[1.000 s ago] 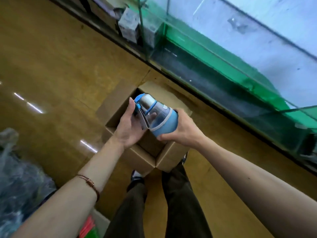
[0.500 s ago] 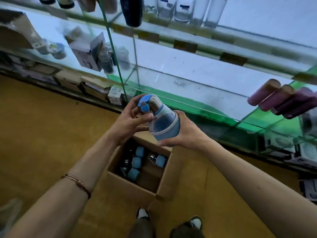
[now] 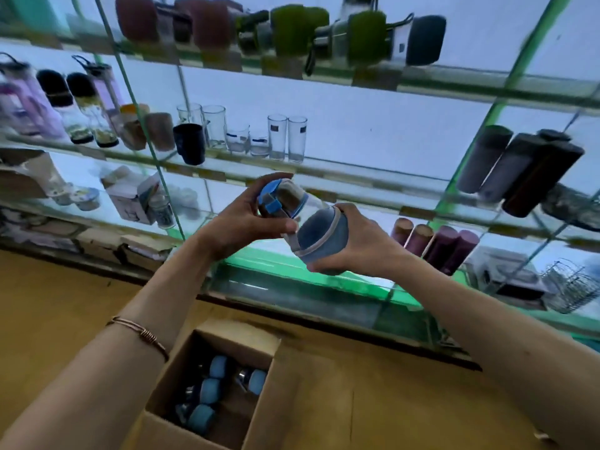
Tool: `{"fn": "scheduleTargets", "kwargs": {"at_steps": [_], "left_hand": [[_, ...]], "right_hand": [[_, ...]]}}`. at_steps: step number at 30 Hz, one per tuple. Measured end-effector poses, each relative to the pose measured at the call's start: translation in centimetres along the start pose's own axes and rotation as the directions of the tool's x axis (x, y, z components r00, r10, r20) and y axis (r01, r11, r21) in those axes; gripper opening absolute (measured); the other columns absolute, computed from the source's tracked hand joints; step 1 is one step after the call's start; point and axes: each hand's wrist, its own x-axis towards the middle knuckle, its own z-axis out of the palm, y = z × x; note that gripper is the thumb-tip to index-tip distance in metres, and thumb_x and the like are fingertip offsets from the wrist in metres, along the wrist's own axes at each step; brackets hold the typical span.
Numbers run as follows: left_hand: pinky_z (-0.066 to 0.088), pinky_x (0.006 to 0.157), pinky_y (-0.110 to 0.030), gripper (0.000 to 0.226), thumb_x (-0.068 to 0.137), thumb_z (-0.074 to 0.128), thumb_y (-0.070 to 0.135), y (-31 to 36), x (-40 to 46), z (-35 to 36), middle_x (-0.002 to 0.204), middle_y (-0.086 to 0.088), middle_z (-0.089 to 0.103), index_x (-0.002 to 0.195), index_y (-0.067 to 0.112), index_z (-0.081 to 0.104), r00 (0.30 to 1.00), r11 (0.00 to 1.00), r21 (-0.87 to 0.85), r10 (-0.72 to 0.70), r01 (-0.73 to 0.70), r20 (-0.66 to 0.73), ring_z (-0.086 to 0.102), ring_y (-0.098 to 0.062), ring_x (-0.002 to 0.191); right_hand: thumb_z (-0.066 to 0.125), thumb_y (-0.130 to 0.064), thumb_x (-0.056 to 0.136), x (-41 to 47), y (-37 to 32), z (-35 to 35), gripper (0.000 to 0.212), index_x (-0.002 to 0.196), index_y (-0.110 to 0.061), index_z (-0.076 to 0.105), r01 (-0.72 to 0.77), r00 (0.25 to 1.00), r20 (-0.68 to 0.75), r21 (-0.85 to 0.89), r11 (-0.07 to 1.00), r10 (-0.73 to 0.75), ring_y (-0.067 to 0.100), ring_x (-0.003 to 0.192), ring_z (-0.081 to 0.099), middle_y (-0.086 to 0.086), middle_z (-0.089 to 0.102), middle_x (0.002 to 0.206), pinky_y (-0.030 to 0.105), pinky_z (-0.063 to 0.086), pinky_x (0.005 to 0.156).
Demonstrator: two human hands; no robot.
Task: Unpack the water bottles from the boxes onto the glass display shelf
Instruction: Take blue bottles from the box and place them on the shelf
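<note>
Since half a second ago, both my hands have lifted the water bottle (image 3: 305, 222) higher, from just above the box up in front of the glass display shelf (image 3: 357, 186), and my view has tilted up so more shelf levels show while the cardboard box (image 3: 276, 384) has slid to the bottom centre of the frame.

I hold the bottle tilted at the centre of the frame, its blue cap pointing toward the upper left and its blue sleeved base toward the lower right. My left hand (image 3: 240, 222) grasps the cap end, fingers curled over the top and thumb pressed along the side. My right hand (image 3: 360, 245) grasps the base, fingers wrapped beneath it. A thin bracelet (image 3: 139, 334) sits on my left forearm.

Below, the box stands open on the brown floor (image 3: 48, 303), and several more bottles with blue caps (image 3: 211, 389) lie inside it.

On the shelf level above my hands, clear drinking glasses (image 3: 279, 138) stand in a row beside a dark cup (image 3: 190, 142). At the right of the frame, dark flasks (image 3: 519, 167) stand together, and purple flasks (image 3: 438, 245) stand one level lower, just right of my right hand. Green and red sleeved bottles (image 3: 292, 30) line the top level, blurred.
</note>
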Motion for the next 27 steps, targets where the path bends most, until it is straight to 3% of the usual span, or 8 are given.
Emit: {"fn": "scheduleTargets", "kwargs": {"at_steps": [3, 5, 7, 9, 11, 14, 17, 27], "left_hand": [[0.053, 0.090, -0.046, 0.078, 0.059, 0.085, 0.015, 2.8, 1.3, 3.7, 0.121, -0.020, 0.056, 0.124, 0.036, 0.049, 0.998, 0.991, 0.118, 0.061, -0.064, 0.029, 0.062, -0.035, 0.107], [0.055, 0.083, -0.032, 0.078, 0.059, 0.086, 0.010, 4.7, 1.9, 5.7, 0.111, -0.011, 0.058, 0.124, 0.027, 0.046, 0.993, 0.968, 0.220, 0.111, -0.119, 0.047, 0.065, -0.019, 0.095], [0.054, 0.079, -0.025, 0.072, 0.061, 0.079, 0.010, 6.6, 2.6, 7.5, 0.107, -0.005, 0.057, 0.123, 0.022, 0.046, 0.985, 0.941, 0.292, 0.155, -0.170, 0.072, 0.063, -0.011, 0.088], [0.053, 0.078, -0.021, 0.068, 0.062, 0.080, 0.007, 8.3, 3.5, 8.9, 0.107, -0.002, 0.056, 0.121, 0.020, 0.048, 0.980, 0.902, 0.382, 0.178, -0.200, 0.092, 0.061, -0.004, 0.088], [0.050, 0.076, -0.014, 0.065, 0.065, 0.081, 0.005, 9.8, 4.6, 9.9, 0.107, 0.002, 0.056, 0.120, 0.017, 0.048, 0.971, 0.838, 0.490, 0.210, -0.240, 0.116, 0.058, 0.002, 0.088], [0.052, 0.078, -0.018, 0.064, 0.064, 0.081, 0.018, 12.0, 6.9, 11.3, 0.108, 0.000, 0.057, 0.119, 0.025, 0.048, 0.957, 0.788, 0.543, 0.249, -0.288, 0.146, 0.060, -0.004, 0.091], [0.055, 0.082, -0.022, 0.065, 0.064, 0.081, 0.026, 13.7, 9.6, 12.5, 0.114, 0.000, 0.058, 0.120, 0.031, 0.049, 0.947, 0.747, 0.586, 0.294, -0.313, 0.131, 0.061, -0.012, 0.098], [0.056, 0.084, -0.034, 0.071, 0.061, 0.084, 0.044, 15.8, 21.9, 12.8, 0.109, 0.003, 0.061, 0.120, 0.028, 0.048, 0.855, 0.647, 0.595, 0.500, -0.476, 0.141, 0.063, -0.012, 0.097]], "right_hand": [[0.085, -0.021, 0.068, -2.4, 0.6, -4.6, 0.051, 0.099, -0.032, 0.047, 0.011, 1.000, -0.011, -0.017, 1.000, -0.012, -0.003, 0.061, 0.052, -0.011, 0.055, 0.086, 0.005, 0.037, 0.044], [0.083, -0.019, 0.070, -3.9, 0.7, -7.2, 0.058, 0.113, -0.024, 0.045, 0.019, 1.000, -0.013, -0.032, 0.999, -0.019, -0.006, 0.047, 0.053, -0.008, 0.055, 0.084, 0.010, 0.033, 0.034], [0.081, -0.015, 0.071, -5.0, 1.1, -9.5, 0.057, 0.115, -0.018, 0.045, 0.016, 1.000, -0.017, -0.038, 0.999, -0.017, -0.009, 0.038, 0.050, -0.006, 0.054, 0.077, 0.009, 0.029, 0.031], [0.082, -0.014, 0.069, -5.3, 1.5, -11.4, 0.061, 0.117, -0.014, 0.046, 0.032, 0.999, -0.037, -0.053, 0.998, -0.034, -0.002, 0.043, 0.055, -0.003, 0.057, 0.081, 0.012, 0.035, 0.033], [0.086, -0.022, 0.062, -4.8, 2.2, -13.0, 0.076, 0.124, -0.019, 0.042, 0.057, 0.993, -0.101, -0.078, 0.995, -0.065, 0.004, 0.067, 0.061, -0.005, 0.057, 0.096, 0.020, 0.049, 0.047], [0.088, -0.030, 0.055, -3.6, 2.9, -15.6, 0.087, 0.125, -0.025, 0.038, 0.079, 0.979, -0.178, -0.130, 0.988, -0.102, 0.010, 0.093, 0.054, -0.006, 0.051, 0.109, 0.025, 0.053, 0.066], [0.089, -0.031, 0.054, -2.5, 3.5, -18.6, 0.090, 0.128, -0.024, 0.037, 0.104, 0.964, -0.225, -0.160, 0.982, -0.139, 0.014, 0.098, 0.052, -0.005, 0.050, 0.112, 0.026, 0.049, 0.070], [0.089, -0.027, 0.055, 5.6, 5.0, -28.1, 0.091, 0.130, -0.020, 0.038, 0.105, 0.927, -0.313, -0.315, 0.943, -0.208, 0.016, 0.104, 0.050, -0.002, 0.047, 0.118, 0.030, 0.050, 0.076]]}}
